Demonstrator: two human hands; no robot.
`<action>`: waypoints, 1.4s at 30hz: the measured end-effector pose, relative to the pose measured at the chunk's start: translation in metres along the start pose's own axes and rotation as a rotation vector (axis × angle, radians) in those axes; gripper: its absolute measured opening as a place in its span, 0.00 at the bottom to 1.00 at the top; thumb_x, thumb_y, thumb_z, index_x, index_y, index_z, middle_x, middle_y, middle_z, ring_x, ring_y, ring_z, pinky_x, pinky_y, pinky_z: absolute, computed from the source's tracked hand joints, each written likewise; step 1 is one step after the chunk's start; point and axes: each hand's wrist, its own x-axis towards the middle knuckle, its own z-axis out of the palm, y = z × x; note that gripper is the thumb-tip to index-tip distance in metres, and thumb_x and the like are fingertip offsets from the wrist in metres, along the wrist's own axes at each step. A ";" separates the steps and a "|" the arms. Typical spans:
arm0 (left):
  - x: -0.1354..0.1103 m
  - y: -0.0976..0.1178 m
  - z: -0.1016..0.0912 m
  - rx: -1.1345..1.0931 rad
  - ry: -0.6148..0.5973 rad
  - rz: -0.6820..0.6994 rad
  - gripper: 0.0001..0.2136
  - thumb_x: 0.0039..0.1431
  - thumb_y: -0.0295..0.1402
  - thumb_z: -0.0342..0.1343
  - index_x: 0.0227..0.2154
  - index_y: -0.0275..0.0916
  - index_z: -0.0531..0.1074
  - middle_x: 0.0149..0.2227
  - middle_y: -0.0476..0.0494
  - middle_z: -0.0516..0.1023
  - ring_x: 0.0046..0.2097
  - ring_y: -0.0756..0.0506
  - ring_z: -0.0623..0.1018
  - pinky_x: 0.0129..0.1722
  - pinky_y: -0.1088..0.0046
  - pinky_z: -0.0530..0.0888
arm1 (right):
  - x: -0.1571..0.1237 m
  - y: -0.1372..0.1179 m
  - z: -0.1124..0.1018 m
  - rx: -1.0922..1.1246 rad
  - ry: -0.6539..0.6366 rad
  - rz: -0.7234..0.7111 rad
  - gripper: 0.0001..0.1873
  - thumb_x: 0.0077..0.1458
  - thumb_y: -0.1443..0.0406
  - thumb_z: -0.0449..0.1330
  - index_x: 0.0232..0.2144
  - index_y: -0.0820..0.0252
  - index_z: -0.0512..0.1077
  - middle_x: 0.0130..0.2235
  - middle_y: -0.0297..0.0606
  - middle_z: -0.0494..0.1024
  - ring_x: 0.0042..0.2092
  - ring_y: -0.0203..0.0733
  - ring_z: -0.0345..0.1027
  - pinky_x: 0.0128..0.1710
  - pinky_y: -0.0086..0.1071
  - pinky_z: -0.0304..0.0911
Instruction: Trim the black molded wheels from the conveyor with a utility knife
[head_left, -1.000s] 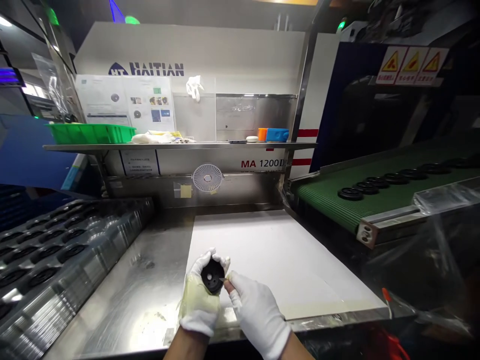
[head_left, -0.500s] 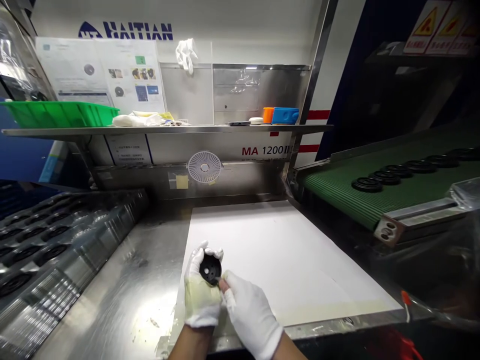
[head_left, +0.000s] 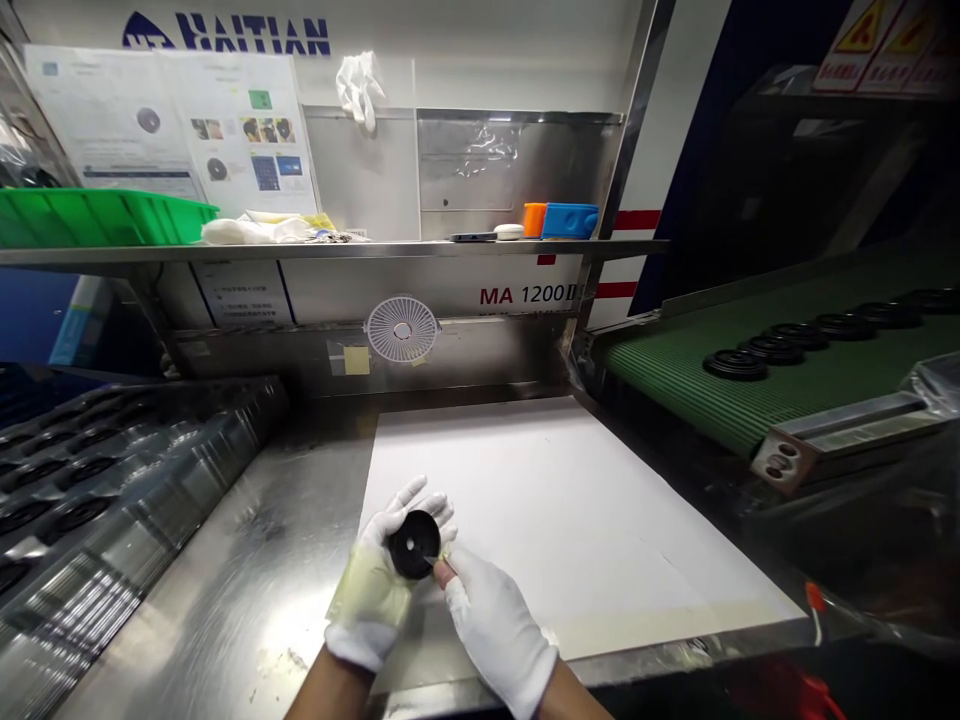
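A black round plastic part (head_left: 417, 558) with a small light hole off its middle rests in my left hand (head_left: 375, 575). That hand wears a white glove with a yellowish cover over the palm, and its thumb and fingers lie around the part. My right hand (head_left: 496, 615), in a white glove with a bare fingertip, pinches a small thin blade (head_left: 430, 561). The blade's tip meets the lower right rim of the part; its handle is hidden in the fist. Both hands are above the near left edge of a white sheet (head_left: 540, 500).
Clear plastic trays (head_left: 172, 510) with several black round parts stand at left. A green conveyor belt (head_left: 675, 390) carries black ringed discs (head_left: 735, 364) at right. The shelf (head_left: 405, 250) holds a green bin (head_left: 105, 218) and a blue box (head_left: 570, 222). A white fan grille (head_left: 403, 329) hangs below.
My left hand has tilted and shifted left, its fingers spreading more, and the black part has turned in it. My right hand stays near the rim with the blade. The view has shifted slightly.
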 end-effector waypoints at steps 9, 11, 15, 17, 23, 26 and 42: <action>0.009 -0.004 0.012 -0.103 0.073 0.135 0.02 0.46 0.23 0.57 0.23 0.34 0.70 0.23 0.48 0.69 0.28 0.50 0.71 0.32 0.73 0.72 | 0.009 -0.002 -0.010 -0.233 0.070 -0.003 0.12 0.61 0.62 0.45 0.32 0.56 0.67 0.30 0.33 0.75 0.31 0.39 0.68 0.29 0.29 0.51; 0.011 -0.008 0.012 -0.112 0.084 0.161 0.03 0.47 0.24 0.58 0.27 0.35 0.71 0.24 0.49 0.69 0.29 0.50 0.71 0.33 0.73 0.72 | 0.006 -0.002 -0.009 -0.300 0.090 -0.002 0.12 0.61 0.62 0.45 0.31 0.56 0.66 0.29 0.33 0.74 0.29 0.38 0.67 0.28 0.29 0.49; 0.014 -0.013 0.010 -0.119 0.112 0.222 0.07 0.47 0.25 0.58 0.33 0.36 0.72 0.24 0.49 0.70 0.28 0.50 0.71 0.35 0.69 0.73 | -0.002 -0.003 -0.001 -0.344 0.111 0.001 0.12 0.62 0.62 0.45 0.30 0.55 0.65 0.26 0.31 0.73 0.26 0.37 0.64 0.25 0.31 0.45; 0.014 -0.015 0.009 -0.118 0.127 0.265 0.09 0.48 0.25 0.57 0.34 0.36 0.72 0.24 0.50 0.70 0.29 0.51 0.72 0.37 0.68 0.73 | -0.006 -0.007 0.004 -0.311 0.114 -0.009 0.12 0.62 0.62 0.44 0.30 0.55 0.65 0.27 0.30 0.73 0.27 0.37 0.64 0.25 0.31 0.45; 0.010 -0.011 0.006 -0.090 0.101 0.200 0.17 0.48 0.27 0.53 0.44 0.32 0.70 0.35 0.38 0.75 0.38 0.43 0.75 0.43 0.61 0.72 | -0.005 -0.009 0.003 -0.231 0.101 -0.011 0.12 0.62 0.63 0.44 0.32 0.55 0.67 0.30 0.32 0.74 0.29 0.38 0.66 0.28 0.30 0.48; 0.007 -0.007 0.003 -0.083 0.019 0.064 0.18 0.47 0.27 0.51 0.43 0.28 0.70 0.31 0.35 0.74 0.34 0.41 0.75 0.37 0.59 0.73 | -0.002 -0.001 -0.002 -0.213 0.115 -0.012 0.11 0.61 0.64 0.45 0.36 0.55 0.67 0.33 0.33 0.76 0.32 0.38 0.68 0.30 0.29 0.49; 0.007 -0.010 0.002 -0.082 0.046 0.036 0.17 0.48 0.28 0.51 0.42 0.29 0.70 0.32 0.34 0.75 0.34 0.41 0.75 0.34 0.60 0.74 | -0.007 -0.002 0.000 -0.220 0.132 0.013 0.11 0.60 0.64 0.46 0.33 0.56 0.67 0.29 0.32 0.74 0.29 0.38 0.66 0.28 0.31 0.48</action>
